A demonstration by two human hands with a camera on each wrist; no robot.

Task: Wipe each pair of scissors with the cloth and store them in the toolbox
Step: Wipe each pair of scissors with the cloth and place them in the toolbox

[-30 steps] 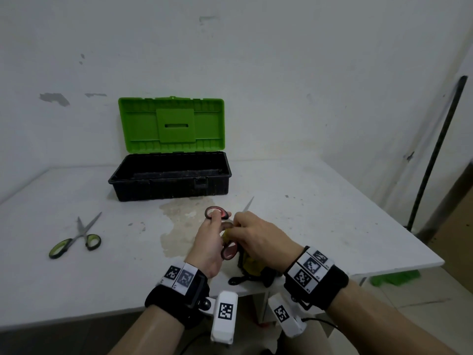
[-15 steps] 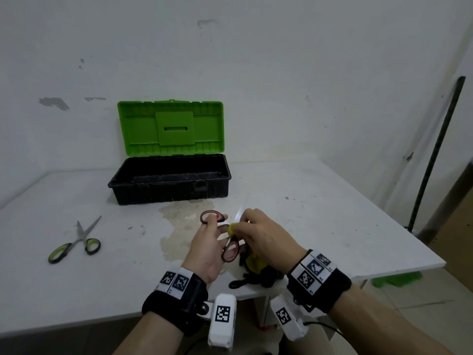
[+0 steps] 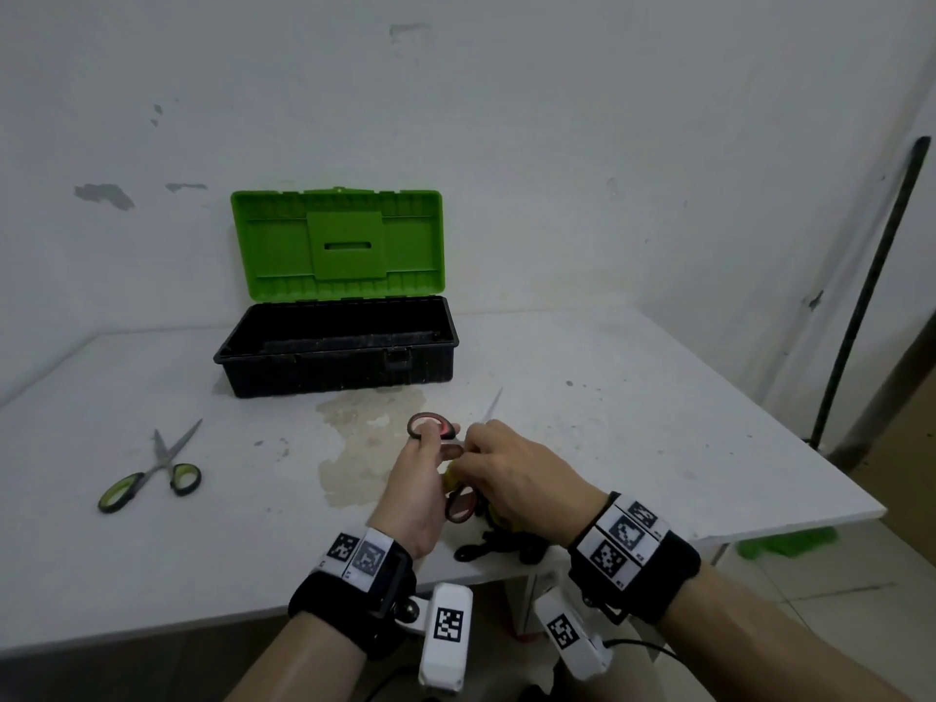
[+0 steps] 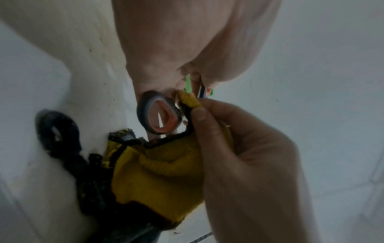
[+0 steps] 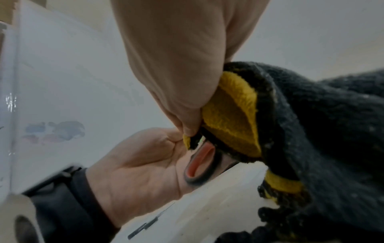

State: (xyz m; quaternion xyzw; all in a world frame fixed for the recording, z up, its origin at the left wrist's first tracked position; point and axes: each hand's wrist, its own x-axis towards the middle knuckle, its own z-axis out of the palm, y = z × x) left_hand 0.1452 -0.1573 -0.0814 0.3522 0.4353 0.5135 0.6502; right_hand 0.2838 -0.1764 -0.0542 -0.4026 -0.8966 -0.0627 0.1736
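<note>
Red-handled scissors [image 3: 439,450]: left hand [image 3: 416,491] grips handles, right hand [image 3: 511,478] fingers pinch yellow cloth [image 4: 158,171] at pivot; blade points upper right.

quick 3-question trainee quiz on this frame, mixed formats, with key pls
1. True or false: the toolbox lid is shut.
2. Which hand pinches the yellow cloth? A) left hand B) right hand C) neither
3. Fill in: the green-handled scissors lie on the ____, to the left of the toolbox, touched by no hand.

Key:
1. False, the green lid stands open.
2. B; the left hand holds the red-handled scissors by a handle loop.
3. table.
</note>
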